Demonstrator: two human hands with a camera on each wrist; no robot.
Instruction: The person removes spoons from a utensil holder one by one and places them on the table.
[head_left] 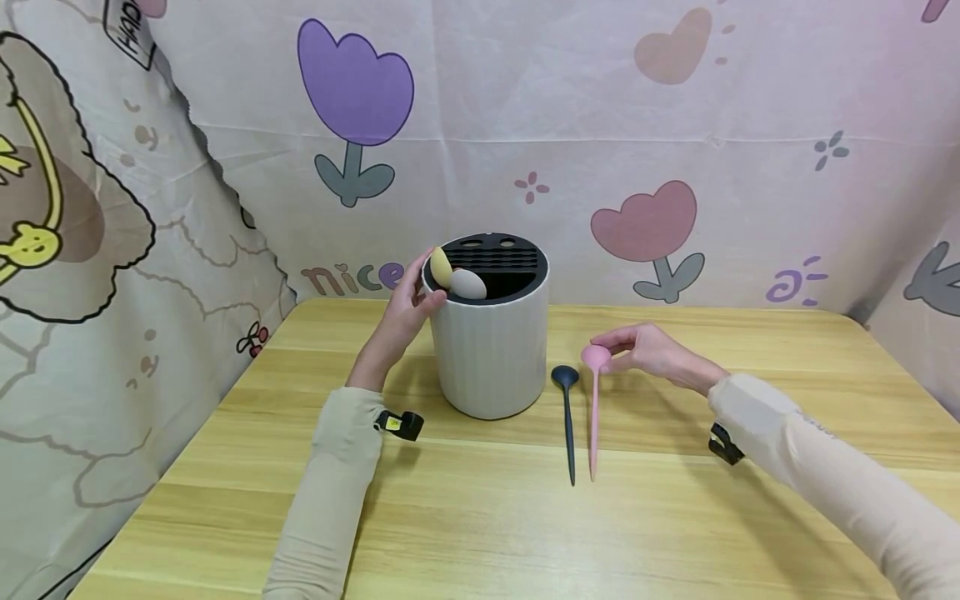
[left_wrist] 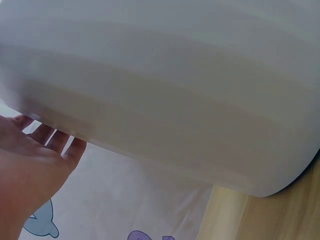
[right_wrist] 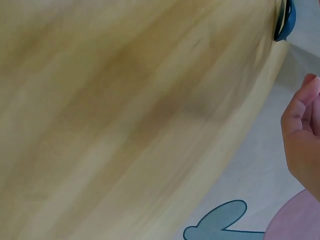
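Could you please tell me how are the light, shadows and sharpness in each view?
Head view: bright and mostly sharp, a pale sheen on the table, a soft shadow beside the right sleeve; left wrist view: dimmer, the white container greyish; right wrist view: soft, wood grain smeared.

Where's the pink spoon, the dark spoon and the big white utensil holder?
Pink spoon (head_left: pixel 596 414): head view, on its handle.
Dark spoon (head_left: pixel 569 423): head view, on its handle.
White utensil holder (head_left: pixel 491 358): head view, on its front wall.

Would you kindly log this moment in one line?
Left grip: holds white cylindrical holder near rim | Right grip: pinches pink long-handled spoon at bowl | Dark blue spoon: lies on wooden table
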